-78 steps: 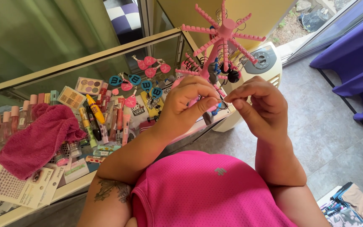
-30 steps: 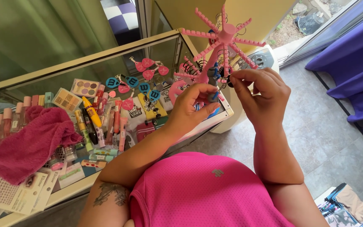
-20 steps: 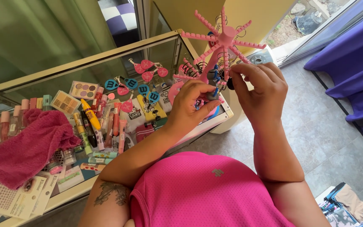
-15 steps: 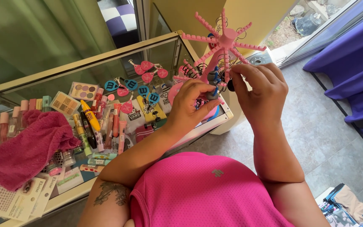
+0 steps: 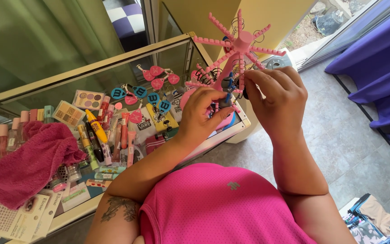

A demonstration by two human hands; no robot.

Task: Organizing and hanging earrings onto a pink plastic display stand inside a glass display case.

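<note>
At nine o'clock a crumpled pink cloth (image 5: pixel 30 162) lies on the glass desk (image 5: pixel 113 68), with lip glosses and eyeshadow palettes (image 5: pixel 88 99) just beside it toward ten o'clock. Near the middle the left hand (image 5: pixel 201 119) has its fingers curled nearly closed around a small blue keyring piece (image 5: pixel 228 96). At one o'clock the right hand (image 5: pixel 278 99) pinches close at an arm of the pink spoked display stand (image 5: pixel 240 49) at twelve o'clock; what it grips is hidden.
</note>
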